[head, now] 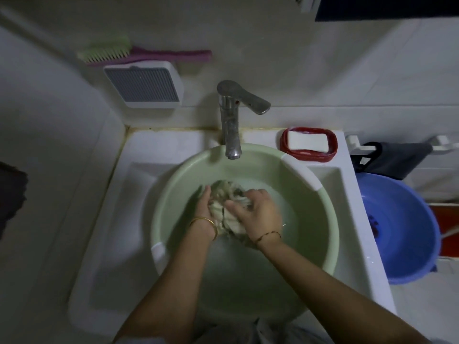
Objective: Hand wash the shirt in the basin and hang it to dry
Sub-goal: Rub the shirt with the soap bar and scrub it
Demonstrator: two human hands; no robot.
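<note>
A pale green basin (320,219) sits in the white sink and holds water. In its middle lies the wet, bunched-up shirt (227,192), light with darker stripes. My left hand (205,212) grips the bundle from the left side, fingers wrapped around the cloth. My right hand (258,213) grips it from the right and top, thumb across the fabric. Much of the shirt is hidden under both hands.
A metal tap (232,117) stands behind the basin, spout over its far rim. A white soap bar in a red dish (309,142) sits at the sink's back right. A blue tub (402,227) stands right of the sink. A brush (139,53) and a soap holder (144,84) hang on the wall.
</note>
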